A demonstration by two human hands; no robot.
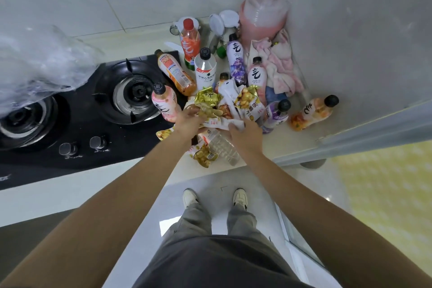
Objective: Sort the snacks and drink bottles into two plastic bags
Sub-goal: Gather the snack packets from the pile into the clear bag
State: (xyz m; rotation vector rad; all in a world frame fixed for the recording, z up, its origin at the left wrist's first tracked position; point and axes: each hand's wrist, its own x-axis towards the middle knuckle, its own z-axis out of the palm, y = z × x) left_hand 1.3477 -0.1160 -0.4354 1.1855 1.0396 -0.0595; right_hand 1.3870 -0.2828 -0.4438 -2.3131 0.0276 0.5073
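Currently both hands work the snack pile at frame centre. Left hand [187,121] is closed on a gold snack packet [207,100]; right hand [245,134] rests fingers-down on a white wrapper [230,123], grip not resolvable from this angle. Drink bottles [205,66] stand and lie behind the pile, upper centre; one clear bottle [222,147] lies under the wrists. Crumpled plastic bag [39,63] sits upper left, over the stove [93,128]. I judge: gather packets only, lift them clear without toppling the bottles, and open the bag mouth first.
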